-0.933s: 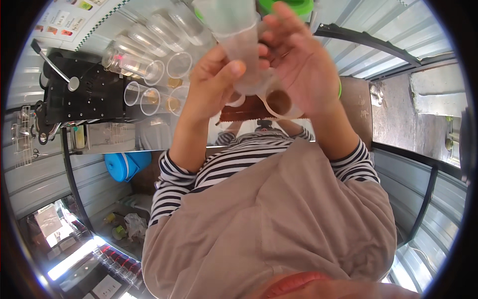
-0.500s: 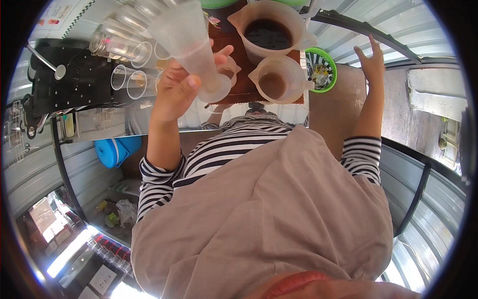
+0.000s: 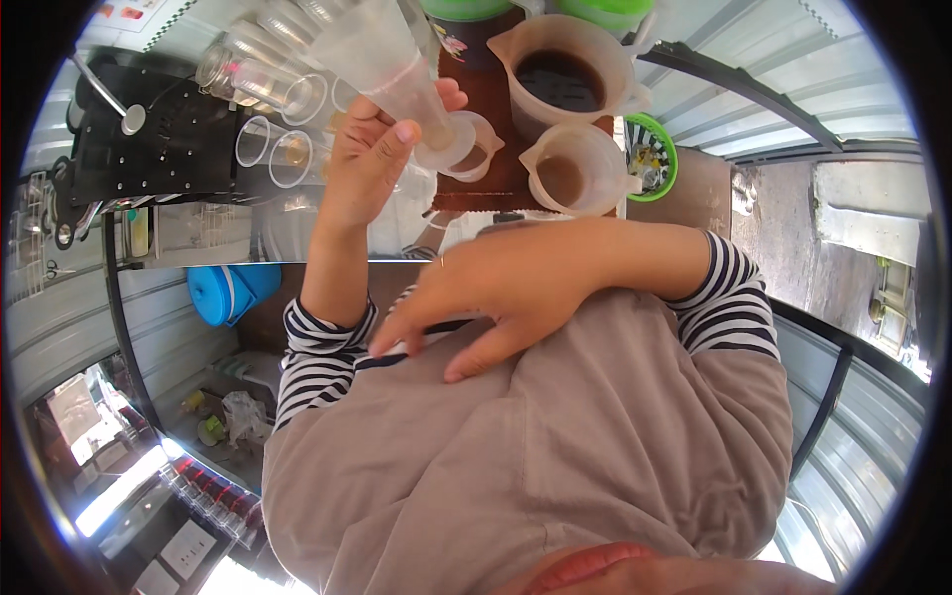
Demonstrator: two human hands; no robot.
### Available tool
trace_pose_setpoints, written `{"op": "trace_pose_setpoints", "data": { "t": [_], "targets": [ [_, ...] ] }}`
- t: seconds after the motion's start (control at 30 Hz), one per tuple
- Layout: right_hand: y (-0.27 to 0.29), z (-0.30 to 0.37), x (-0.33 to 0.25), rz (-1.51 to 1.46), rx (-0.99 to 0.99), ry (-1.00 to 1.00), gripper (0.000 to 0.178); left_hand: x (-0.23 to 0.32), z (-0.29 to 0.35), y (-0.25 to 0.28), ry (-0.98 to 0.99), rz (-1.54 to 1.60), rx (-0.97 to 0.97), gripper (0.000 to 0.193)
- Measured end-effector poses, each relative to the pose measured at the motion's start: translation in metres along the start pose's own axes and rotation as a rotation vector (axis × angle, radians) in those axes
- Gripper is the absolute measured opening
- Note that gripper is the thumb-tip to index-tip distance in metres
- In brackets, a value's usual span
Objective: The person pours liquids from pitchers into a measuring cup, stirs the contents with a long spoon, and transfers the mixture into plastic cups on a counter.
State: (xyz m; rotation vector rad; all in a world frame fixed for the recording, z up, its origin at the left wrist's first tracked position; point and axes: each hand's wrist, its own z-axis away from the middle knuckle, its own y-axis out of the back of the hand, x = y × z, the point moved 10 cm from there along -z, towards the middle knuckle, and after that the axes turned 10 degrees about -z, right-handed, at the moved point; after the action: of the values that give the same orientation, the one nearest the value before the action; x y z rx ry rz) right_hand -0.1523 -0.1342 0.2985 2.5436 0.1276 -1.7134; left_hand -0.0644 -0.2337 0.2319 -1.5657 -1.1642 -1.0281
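Observation:
My left hand [image 3: 369, 164] is closed round the narrow lower part of a tall frosted plastic cup [image 3: 377, 61], wide at the top with a flared round foot. The cup leans up and to the left; its contents cannot be made out. In front of my apron my right hand [image 3: 511, 283] reaches leftward, fingers apart and nothing in it. Just beyond the cup's foot stands a small spouted cup [image 3: 486, 131] with brown liquid. Right of it are a medium measuring jug [image 3: 604, 177] with a little brown liquid and a large jug [image 3: 620, 61] of dark liquid.
The jugs rest on a brown mat [image 3: 476, 201]. Clear plastic cups [image 3: 291, 159] and a glass jar [image 3: 220, 74] lie to the left, beside a black perforated panel [image 3: 164, 149]. A green basket [image 3: 672, 164] sits at the right; a blue cooler [image 3: 213, 296] stands below left.
My right hand has swung from the far right across to the front of my chest. My left hand still holds the cup, little moved. The view has shifted slightly.

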Motion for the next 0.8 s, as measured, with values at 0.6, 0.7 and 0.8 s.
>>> {"op": "trace_pose_setpoints", "data": {
  "t": [0.6, 0.7, 0.8],
  "targets": [
    [0.075, -0.011, -0.022, 0.616, 0.302, 0.028, 0.019, 0.037, 0.041, 0.102, -0.143, -0.079, 0.403, 0.048],
    [0.123, 0.065, -0.022, 0.655, 0.706, -0.082, 0.015, 0.027, 0.049, 0.096, -0.159, -0.069, 0.39, 0.048],
    [0.156, 0.176, -0.006, 0.571, 1.212, -0.33, 0.018, 0.012, 0.051, 0.074, -0.141, -0.017, 0.358, 0.045]
  ]
}}
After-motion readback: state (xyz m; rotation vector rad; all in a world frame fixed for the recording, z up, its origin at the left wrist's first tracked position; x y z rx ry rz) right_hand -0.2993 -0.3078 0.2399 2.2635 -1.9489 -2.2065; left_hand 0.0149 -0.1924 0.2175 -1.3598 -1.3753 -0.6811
